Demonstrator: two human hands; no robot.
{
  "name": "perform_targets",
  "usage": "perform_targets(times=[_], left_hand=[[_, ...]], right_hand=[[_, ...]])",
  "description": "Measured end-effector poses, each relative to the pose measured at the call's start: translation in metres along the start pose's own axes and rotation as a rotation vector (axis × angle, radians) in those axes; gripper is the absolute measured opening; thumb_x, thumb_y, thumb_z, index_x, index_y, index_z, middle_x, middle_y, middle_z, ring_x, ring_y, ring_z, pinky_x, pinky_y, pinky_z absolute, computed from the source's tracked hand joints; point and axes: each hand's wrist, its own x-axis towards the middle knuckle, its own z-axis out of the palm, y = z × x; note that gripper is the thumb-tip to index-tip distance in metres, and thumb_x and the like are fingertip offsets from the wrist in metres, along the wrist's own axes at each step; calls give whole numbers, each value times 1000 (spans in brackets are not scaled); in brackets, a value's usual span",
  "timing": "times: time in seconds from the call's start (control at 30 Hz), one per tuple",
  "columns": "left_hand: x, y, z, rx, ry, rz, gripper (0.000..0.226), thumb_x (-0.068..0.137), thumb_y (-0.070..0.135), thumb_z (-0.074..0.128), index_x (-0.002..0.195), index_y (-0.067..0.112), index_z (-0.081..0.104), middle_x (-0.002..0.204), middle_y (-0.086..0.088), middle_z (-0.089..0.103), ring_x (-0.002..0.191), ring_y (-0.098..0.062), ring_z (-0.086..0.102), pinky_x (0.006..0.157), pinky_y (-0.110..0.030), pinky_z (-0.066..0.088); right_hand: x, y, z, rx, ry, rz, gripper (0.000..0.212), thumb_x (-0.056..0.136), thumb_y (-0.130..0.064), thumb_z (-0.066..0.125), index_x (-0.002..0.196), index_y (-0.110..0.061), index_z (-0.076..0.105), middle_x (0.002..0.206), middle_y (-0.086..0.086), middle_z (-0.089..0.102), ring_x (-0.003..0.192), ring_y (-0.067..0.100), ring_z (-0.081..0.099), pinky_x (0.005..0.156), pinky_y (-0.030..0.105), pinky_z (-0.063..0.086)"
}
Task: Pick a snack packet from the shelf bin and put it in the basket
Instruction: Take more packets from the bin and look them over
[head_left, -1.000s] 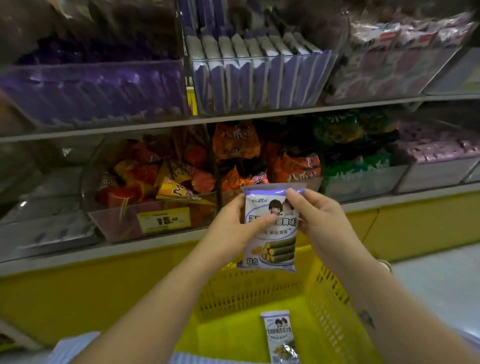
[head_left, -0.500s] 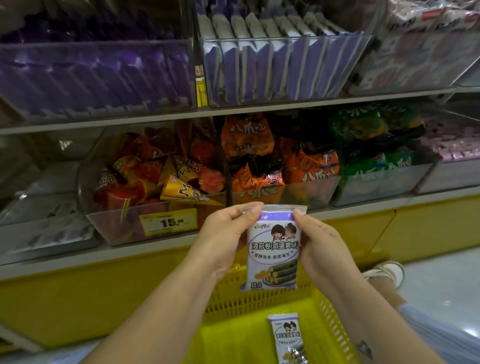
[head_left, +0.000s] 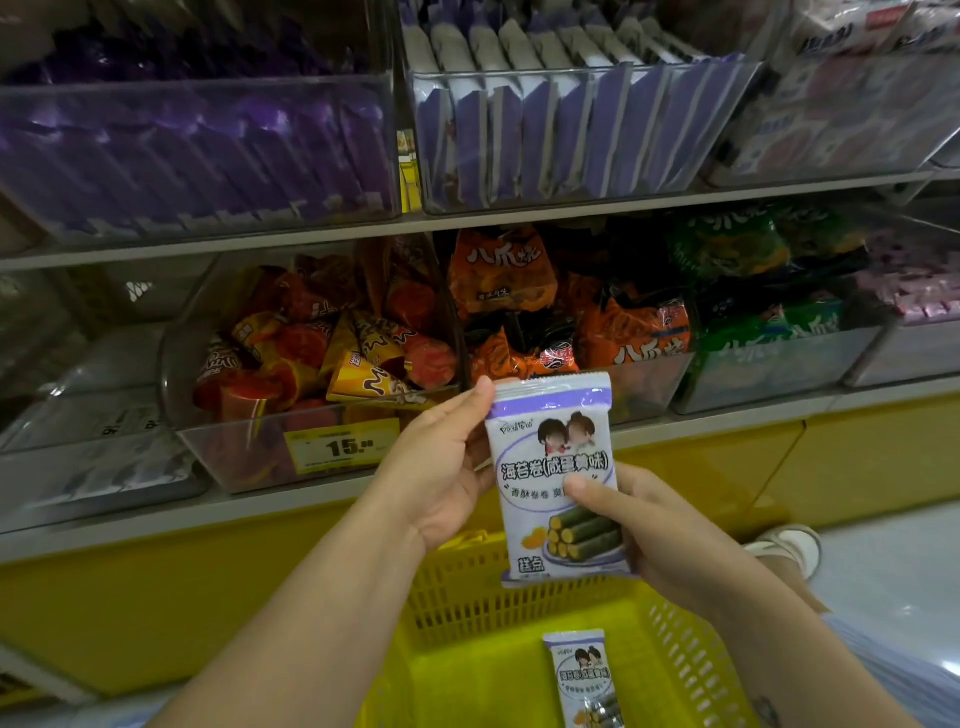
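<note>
Head view: the snack packet (head_left: 556, 467) is held upright above the yellow basket (head_left: 467, 613), in front of the lower shelf (head_left: 156, 522). The left hand (head_left: 441, 478) pinches its upper left edge. The right hand (head_left: 654, 535) grips its lower right side, thumb pressed on the front. A matching packet (head_left: 582, 675) lies on the basket's floor. Higher up, a clear shelf bin (head_left: 571, 192) holds rows of purple-and-white packets.
</note>
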Motion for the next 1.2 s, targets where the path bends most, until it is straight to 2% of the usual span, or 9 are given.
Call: perform_targets(times=[0.17, 0.37, 0.6, 0.7, 0.83, 0.9, 1.0, 1.07, 1.2], left_hand=[[-3, 4, -5, 80, -111, -78, 27, 86, 36, 59, 103, 20, 74, 105, -8, 74, 91, -17, 71, 70, -33, 59], [-9, 9, -13, 288, -347, -223, 43, 81, 26, 64, 123, 22, 62, 118, -2, 71, 107, -15, 67, 82, -39, 58], [-6, 5, -13, 220, -362, -230, 47, 75, 14, 68, 121, 15, 60, 109, -6, 73, 92, -15, 72, 65, -30, 59], [-6, 3, -10, 269, -305, -123, 38, 86, 5, 63, 121, 22, 60, 107, 1, 74, 92, -13, 72, 64, -28, 58], [-7, -4, 0, 584, -138, 255, 47, 96, 2, 53, 120, 42, 52, 125, 12, 62, 101, 2, 65, 81, -20, 53], [-9, -10, 4, 576, -226, 277, 49, 97, 14, 53, 136, 42, 40, 139, 14, 51, 117, 10, 53, 94, -14, 46], [-10, -17, 7, 544, -304, 268, 76, 89, 43, 56, 153, 37, 14, 152, 17, 34, 122, 19, 41, 96, -9, 41], [-12, -18, 8, 495, -295, 287, 76, 86, 49, 58, 151, 35, 21, 145, 12, 46, 120, 6, 53, 96, -20, 47], [-9, -16, 7, 344, -276, 227, 46, 95, 6, 53, 135, 26, 44, 130, -4, 62, 119, -21, 60, 98, -38, 51]], right_hand=[[-2, -8, 3, 178, 28, 50, 42, 82, -34, 62, 110, -3, 66, 105, 22, 72, 92, 32, 72, 71, 35, 60], [1, -18, 1, 316, 55, 72, 47, 85, -38, 56, 121, -8, 61, 114, 20, 69, 103, 33, 69, 81, 41, 59], [4, -21, -2, 350, 32, 100, 46, 87, -40, 54, 119, -9, 62, 115, 20, 69, 103, 32, 69, 75, 38, 60], [5, -22, -2, 376, 32, 42, 48, 86, -40, 54, 124, -10, 59, 117, 18, 68, 106, 32, 67, 83, 41, 58], [8, -23, 6, 317, 55, -151, 48, 88, -38, 50, 132, -19, 53, 121, 9, 68, 110, 26, 66, 82, 36, 58], [9, -23, 11, 210, 54, -192, 43, 91, -45, 43, 129, -30, 55, 125, 1, 67, 114, 19, 64, 85, 33, 57], [9, -19, 17, -9, 95, -221, 40, 96, -49, 33, 133, -43, 50, 130, -12, 62, 116, 5, 60, 90, 34, 55], [10, -18, 17, -112, 129, -252, 38, 100, -41, 36, 136, -43, 45, 129, -15, 62, 116, 4, 60, 94, 35, 51], [14, -23, 10, -138, 240, -258, 37, 98, -26, 50, 134, -30, 44, 119, -4, 68, 104, 9, 66, 83, 28, 56]])
